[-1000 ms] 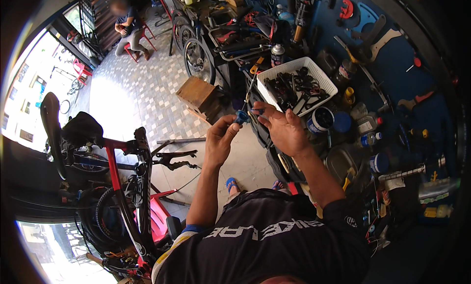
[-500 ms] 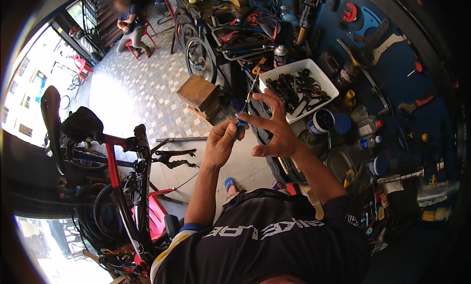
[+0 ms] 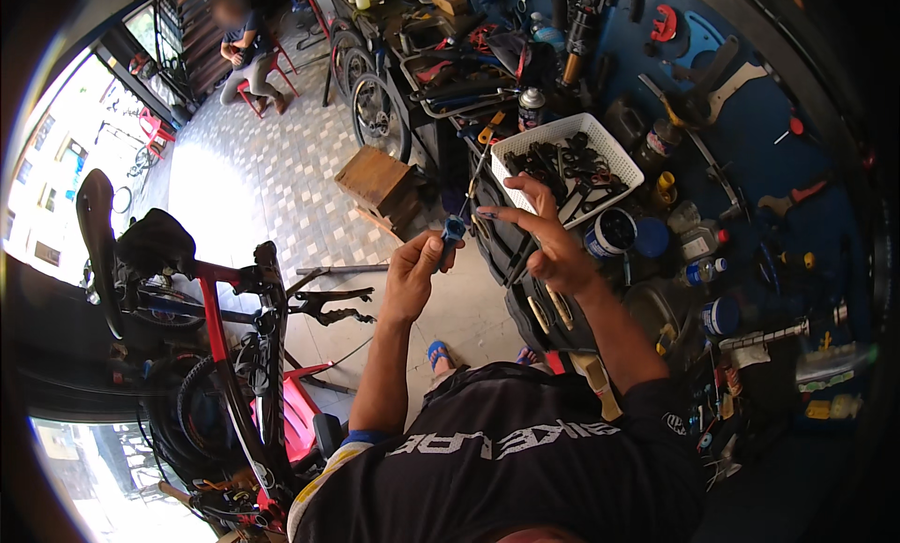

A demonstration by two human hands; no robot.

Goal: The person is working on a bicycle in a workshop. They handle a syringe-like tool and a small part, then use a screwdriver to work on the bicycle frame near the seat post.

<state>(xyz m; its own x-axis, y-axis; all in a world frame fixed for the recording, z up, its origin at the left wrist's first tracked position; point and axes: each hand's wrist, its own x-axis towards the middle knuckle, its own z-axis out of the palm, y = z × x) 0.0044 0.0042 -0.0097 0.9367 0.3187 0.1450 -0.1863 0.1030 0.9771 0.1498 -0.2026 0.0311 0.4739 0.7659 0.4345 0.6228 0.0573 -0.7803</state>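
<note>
Upright in my left hand (image 3: 412, 279) is a small blue part with a round, ring-like end (image 3: 454, 227). My thumb and fingers close on its lower portion; its exact kind is unclear. A short gap to the right, my right hand (image 3: 555, 248) is open with its fingers apart, and the index finger points toward the blue part without touching it. That fingertip carries a dark smear. Beyond the right hand stands a white perforated basket (image 3: 626, 151) full of dark small parts and tools. An open tub of dark contents (image 3: 614, 232) sits beside that hand.
On my left is a red and black bicycle frame (image 3: 214, 323) with its saddle up. Ahead on the tiled floor rests a wooden box (image 3: 375, 179). A crowded bench with bottles, a spray can (image 3: 532, 107) and hanging tools lies right. Another person (image 3: 246, 55) sits far left.
My right hand has drawn back to the right, off the blue part. The ring-like end of the part now shows, still in my left hand.
</note>
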